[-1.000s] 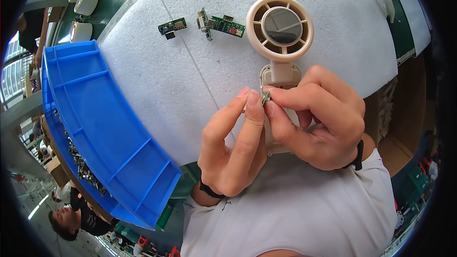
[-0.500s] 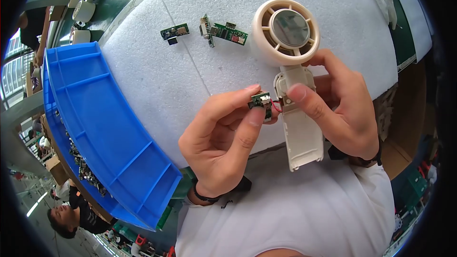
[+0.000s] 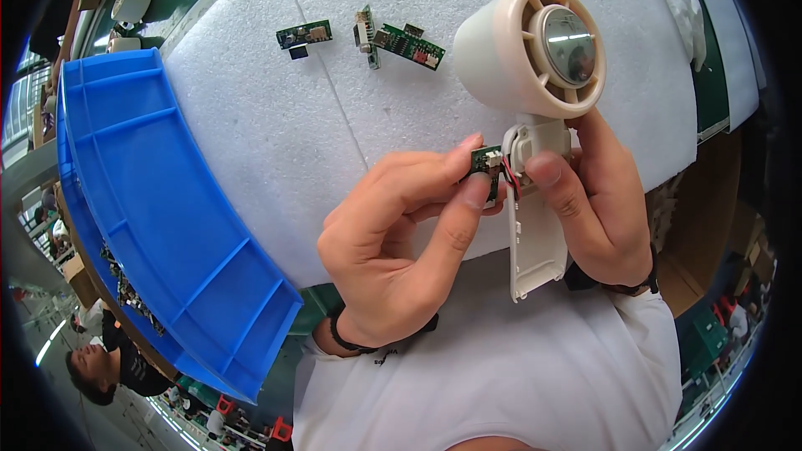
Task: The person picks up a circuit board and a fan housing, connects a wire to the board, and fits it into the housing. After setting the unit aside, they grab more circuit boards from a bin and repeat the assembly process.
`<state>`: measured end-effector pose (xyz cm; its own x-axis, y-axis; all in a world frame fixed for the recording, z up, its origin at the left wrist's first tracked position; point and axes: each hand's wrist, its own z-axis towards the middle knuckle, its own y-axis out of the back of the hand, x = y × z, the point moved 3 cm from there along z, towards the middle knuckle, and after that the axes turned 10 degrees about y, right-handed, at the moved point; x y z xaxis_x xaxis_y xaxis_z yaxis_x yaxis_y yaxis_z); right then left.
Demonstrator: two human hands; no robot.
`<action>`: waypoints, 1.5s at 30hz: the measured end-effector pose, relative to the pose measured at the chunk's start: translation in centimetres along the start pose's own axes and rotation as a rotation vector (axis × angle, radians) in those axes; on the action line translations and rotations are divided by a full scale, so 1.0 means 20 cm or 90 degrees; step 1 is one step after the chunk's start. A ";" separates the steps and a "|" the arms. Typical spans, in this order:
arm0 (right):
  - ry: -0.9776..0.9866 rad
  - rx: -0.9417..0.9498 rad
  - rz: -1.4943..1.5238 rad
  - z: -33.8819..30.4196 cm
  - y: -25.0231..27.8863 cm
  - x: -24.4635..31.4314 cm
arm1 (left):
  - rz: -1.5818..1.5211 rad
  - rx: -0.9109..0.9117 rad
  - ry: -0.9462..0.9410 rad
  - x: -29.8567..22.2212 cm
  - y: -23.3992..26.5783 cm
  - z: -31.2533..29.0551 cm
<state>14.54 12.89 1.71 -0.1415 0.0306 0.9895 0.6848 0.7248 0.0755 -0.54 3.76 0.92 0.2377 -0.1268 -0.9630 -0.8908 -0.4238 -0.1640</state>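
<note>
A small green circuit board [image 3: 486,164] is pinched between the thumb and fingers of my left hand [image 3: 401,238]. Thin red and dark wires [image 3: 511,177] run from beside it into the handle of a cream handheld fan [image 3: 489,63]. My right hand [image 3: 597,209] grips that fan at its neck, the thumb pressed on the handle. The fan's round head, with a mirror-like disc in its grille, is turned to the right. Below the thumb, the opened handle shell [image 3: 539,246] shows its hollow inside. My fingers hide part of the board and the wire ends.
Several loose circuit boards [image 3: 409,47] lie on the white foam sheet [image 3: 251,108] beyond my hands. A blue plastic bin [image 3: 180,225] stands at left, with more boards [image 3: 134,296] beside its wall. A cardboard box [image 3: 702,225] is at right. Another person [image 3: 117,363] is at lower left.
The fan has shifted right, and its head has turned to the right, showing more of its side. My left hand has moved slightly right and up with the board, staying close to the handle.
</note>
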 end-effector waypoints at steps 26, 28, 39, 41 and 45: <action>0.094 -0.043 0.022 0.00 -0.03 -0.01 | -0.076 0.018 -0.061 0.04 -0.02 -0.02; 0.096 -0.053 0.026 -0.02 -0.02 -0.01 | -0.086 0.024 -0.059 0.04 -0.03 -0.03; 0.101 -0.061 -0.004 -0.01 -0.02 -0.02 | -0.048 0.003 -0.069 0.04 -0.05 -0.02; 0.101 -0.052 -0.002 -0.01 -0.02 -0.03 | -0.031 -0.021 -0.083 0.04 -0.06 -0.02; 0.073 -0.066 -0.006 -0.01 -0.02 -0.02 | 0.002 -0.054 -0.108 0.05 -0.07 -0.02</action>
<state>14.50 12.43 1.32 -0.0693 -0.0594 0.9958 0.7545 0.6499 0.0913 1.05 3.92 0.22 0.1589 0.0219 -0.9870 -0.8539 -0.4988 -0.1485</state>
